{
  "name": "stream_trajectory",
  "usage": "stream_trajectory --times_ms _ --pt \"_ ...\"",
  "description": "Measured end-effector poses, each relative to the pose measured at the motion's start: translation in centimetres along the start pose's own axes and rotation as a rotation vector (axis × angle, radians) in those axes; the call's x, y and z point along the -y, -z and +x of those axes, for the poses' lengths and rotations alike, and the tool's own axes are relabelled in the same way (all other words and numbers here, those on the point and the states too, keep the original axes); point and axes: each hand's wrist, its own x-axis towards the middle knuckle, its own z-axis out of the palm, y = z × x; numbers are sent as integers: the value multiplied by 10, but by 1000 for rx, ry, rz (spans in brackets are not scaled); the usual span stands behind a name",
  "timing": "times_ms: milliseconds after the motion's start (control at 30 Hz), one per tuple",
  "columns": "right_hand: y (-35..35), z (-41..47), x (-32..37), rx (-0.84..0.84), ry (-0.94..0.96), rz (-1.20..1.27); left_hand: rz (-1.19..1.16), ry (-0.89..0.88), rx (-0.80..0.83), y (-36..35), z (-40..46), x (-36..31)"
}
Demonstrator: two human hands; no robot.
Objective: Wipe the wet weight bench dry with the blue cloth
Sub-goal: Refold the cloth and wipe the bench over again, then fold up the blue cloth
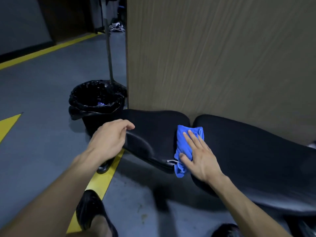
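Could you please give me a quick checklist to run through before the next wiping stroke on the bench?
1. Blue cloth under the right hand: ok, the palm lies flat on it.
2. Cloth touching the bench: ok, it lies over the gap between the seat pad and the back pad.
3. Left hand steadying the bench: ok, it rests at the seat pad's end.
4. Cloth spread out: not ok, it is bunched, with one end hanging over the front edge.
5. Wet patches left: cannot tell, the pads are too dark.
6. Bin clear of the stroke: ok, it stands beyond the seat pad.
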Motion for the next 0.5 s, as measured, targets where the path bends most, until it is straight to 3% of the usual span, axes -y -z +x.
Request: stream_trajectory --times_ms 200,433,500 --pt "30 -39 -15 100 56 38 -2 -160 123 -41 -13 -58" --pt "99 -78 -96 -164 -15 -41 57 -286 245 -86 -14 -129" --pt "108 -97 -124 -156 9 -55 75 -333 276 -97 -13 -147"
